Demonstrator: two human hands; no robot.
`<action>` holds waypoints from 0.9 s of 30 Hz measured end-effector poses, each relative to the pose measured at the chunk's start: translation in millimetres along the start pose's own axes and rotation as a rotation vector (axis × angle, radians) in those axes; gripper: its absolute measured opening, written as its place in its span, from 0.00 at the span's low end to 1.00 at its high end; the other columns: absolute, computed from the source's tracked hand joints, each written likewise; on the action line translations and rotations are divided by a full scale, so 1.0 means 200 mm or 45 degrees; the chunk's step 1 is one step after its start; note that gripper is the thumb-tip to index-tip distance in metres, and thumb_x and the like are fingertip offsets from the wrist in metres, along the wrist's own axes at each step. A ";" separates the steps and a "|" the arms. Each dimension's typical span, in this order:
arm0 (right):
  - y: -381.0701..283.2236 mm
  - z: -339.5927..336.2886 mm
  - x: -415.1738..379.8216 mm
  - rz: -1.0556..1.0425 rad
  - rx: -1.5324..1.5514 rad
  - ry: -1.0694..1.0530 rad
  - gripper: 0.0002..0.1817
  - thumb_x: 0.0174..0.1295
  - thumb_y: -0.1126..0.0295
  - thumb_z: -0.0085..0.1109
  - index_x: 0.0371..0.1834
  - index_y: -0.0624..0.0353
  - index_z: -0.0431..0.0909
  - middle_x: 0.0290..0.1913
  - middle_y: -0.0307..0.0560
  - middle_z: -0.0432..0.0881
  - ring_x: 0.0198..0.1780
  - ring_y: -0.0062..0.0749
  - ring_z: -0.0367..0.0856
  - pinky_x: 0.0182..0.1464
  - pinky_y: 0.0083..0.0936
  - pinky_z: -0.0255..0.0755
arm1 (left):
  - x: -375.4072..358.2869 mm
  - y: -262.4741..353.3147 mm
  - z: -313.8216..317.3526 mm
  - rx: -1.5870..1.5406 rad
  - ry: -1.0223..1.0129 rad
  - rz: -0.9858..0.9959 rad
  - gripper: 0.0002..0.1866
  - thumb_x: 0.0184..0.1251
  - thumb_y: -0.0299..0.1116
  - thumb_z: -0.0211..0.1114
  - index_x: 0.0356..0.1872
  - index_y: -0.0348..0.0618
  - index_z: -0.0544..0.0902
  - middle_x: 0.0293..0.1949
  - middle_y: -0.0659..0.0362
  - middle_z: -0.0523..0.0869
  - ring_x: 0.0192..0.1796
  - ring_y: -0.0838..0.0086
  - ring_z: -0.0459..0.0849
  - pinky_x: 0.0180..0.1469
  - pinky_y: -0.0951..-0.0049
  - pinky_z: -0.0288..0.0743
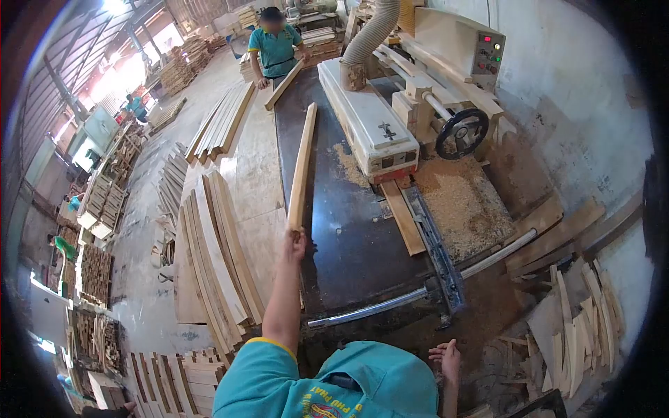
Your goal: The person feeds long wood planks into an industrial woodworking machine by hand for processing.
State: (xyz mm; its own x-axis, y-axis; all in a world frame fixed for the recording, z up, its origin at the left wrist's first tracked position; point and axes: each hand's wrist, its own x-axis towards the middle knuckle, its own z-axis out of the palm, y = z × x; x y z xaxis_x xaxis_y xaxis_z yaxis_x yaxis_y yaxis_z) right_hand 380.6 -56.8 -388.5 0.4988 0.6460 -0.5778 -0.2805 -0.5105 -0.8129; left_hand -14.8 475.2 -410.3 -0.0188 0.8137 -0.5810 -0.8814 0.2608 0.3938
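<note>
My left hand (296, 242) is closed round the near end of a long wooden strip (302, 167), which points away from me over the left edge of the dark machine table (348, 258). My right hand (446, 357) is low at the right, below the metal rail, with its fingers apart and nothing in it. Another board (404, 219) lies partly under the machine's white housing (369, 125), beside a metal guide (433, 244). Across the table, a co-worker (273, 45) in a teal shirt has a hand near another wooden piece (284, 83).
Long strips (219, 244) lie on the wooden surface at the left, with more strips (223, 122) beyond. A black handwheel (462, 132) and sawdust (460, 202) are at the right. A curved metal rail (376, 305) runs along the near edge. Offcuts (582, 334) are piled lower right.
</note>
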 end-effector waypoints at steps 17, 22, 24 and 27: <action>-0.43 0.51 0.09 -0.405 -0.228 -0.587 0.19 0.79 0.63 0.54 0.64 0.64 0.72 0.47 0.49 0.88 0.44 0.29 0.87 0.45 0.30 0.80 | -1.40 -0.74 -0.12 1.643 -0.942 -0.857 0.22 0.79 0.50 0.61 0.53 0.40 0.82 0.44 0.59 0.88 0.41 0.75 0.88 0.44 0.74 0.83; -0.30 0.48 0.07 -0.550 -0.071 -0.547 0.20 0.75 0.68 0.60 0.65 0.65 0.72 0.47 0.47 0.85 0.49 0.27 0.84 0.53 0.28 0.78 | -1.51 -0.89 -0.23 1.641 -1.139 -1.022 0.29 0.79 0.60 0.56 0.52 0.40 0.84 0.41 0.59 0.88 0.39 0.74 0.88 0.44 0.72 0.83; -0.22 0.41 0.06 -0.511 -0.054 -0.498 0.19 0.74 0.70 0.61 0.63 0.66 0.73 0.48 0.47 0.85 0.51 0.28 0.84 0.54 0.27 0.78 | -1.53 -0.91 -0.22 2.015 -1.041 -1.006 0.34 0.78 0.65 0.52 0.50 0.39 0.85 0.39 0.59 0.88 0.38 0.73 0.87 0.43 0.71 0.83; -0.08 0.21 0.03 -0.453 -0.039 -0.373 0.15 0.73 0.72 0.62 0.58 0.67 0.76 0.48 0.47 0.86 0.51 0.28 0.84 0.55 0.27 0.78 | -1.47 -0.99 -0.21 2.078 -0.707 -0.604 0.35 0.77 0.64 0.54 0.56 0.36 0.82 0.39 0.55 0.89 0.38 0.70 0.87 0.41 0.70 0.83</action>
State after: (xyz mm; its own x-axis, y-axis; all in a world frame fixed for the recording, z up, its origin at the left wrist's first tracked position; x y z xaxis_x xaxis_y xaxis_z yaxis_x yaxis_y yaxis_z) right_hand 353.7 -20.2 -382.2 0.3057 0.9149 -0.2635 -0.1073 -0.2419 -0.9643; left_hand 145.3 162.9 -346.1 0.5210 0.4961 -0.6946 0.5564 0.4197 0.7171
